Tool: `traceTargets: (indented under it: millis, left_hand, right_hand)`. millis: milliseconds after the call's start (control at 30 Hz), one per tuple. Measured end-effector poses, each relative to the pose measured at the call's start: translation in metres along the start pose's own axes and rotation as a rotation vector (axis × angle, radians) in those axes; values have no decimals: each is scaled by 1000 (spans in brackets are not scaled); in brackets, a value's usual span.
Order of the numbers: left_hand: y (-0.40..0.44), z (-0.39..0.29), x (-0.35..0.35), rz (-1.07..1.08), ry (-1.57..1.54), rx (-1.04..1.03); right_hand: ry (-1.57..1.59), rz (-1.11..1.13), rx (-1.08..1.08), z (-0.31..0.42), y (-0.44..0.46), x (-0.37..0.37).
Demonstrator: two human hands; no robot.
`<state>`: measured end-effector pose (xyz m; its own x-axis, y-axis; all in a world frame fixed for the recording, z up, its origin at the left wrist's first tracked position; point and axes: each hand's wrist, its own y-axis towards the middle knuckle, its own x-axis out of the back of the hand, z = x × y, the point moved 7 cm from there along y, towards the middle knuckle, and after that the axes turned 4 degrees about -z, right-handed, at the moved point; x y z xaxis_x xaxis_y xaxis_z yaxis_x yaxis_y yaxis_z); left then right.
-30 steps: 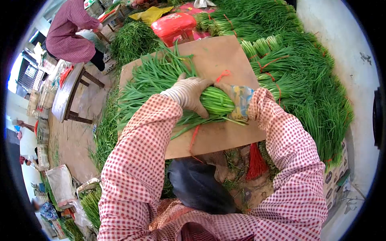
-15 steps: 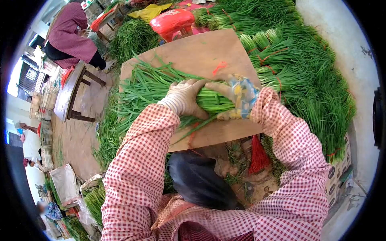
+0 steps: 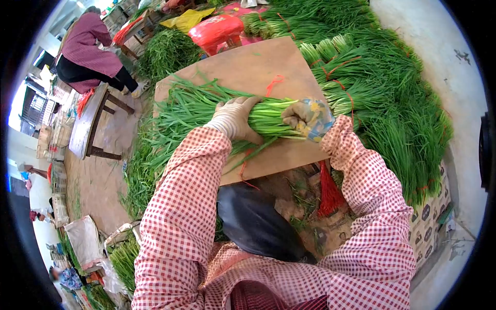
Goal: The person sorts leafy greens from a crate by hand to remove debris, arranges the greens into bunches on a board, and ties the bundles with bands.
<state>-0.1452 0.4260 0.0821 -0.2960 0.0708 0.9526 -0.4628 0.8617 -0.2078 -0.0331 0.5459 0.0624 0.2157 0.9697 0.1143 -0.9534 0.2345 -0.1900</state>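
A loose bunch of long green chives [image 3: 191, 108] lies across a brown board [image 3: 279, 62], leaves to the left and pale stems to the right. My left hand [image 3: 236, 119], in a pale glove with a ribbed cuff, is wrapped over the middle of the bunch, thumb on the near side. At the stem ends is my right hand [image 3: 307, 119], in a glove with a blue and yellow patterned part. Its fingers are curled in against the stems; what they pinch, if anything, is hidden. Beyond the bunch lies a red tie [image 3: 275, 84] on the board.
Tied chive bundles [image 3: 382, 113] are piled to the right. A red bundle of ties [image 3: 329, 191] hangs below the board's near edge. Behind the board is a red plastic-covered stool [image 3: 216, 32]. A wooden bench [image 3: 90, 124] and a bending person [image 3: 85, 51] are at left.
My right hand has gone from stretched fingers along the stems to curled fingers at their ends. My left hand keeps its hold on the chives. The view has shifted slightly.
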Motion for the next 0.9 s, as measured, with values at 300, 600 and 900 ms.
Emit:
traceTargets:
  millis: [300, 600, 900]
  left_hand:
    - [0, 3, -3, -35, -17, -45]
    - [-3, 0, 2, -38, 5, -59]
    - [-18, -19, 25, -170, 246, -78]
  right_hand:
    - [-391, -333, 47, -25, -146, 82]
    - [-738, 225, -201, -94, -204, -20]
    - [723, -692, 408, -92, -17, 95]
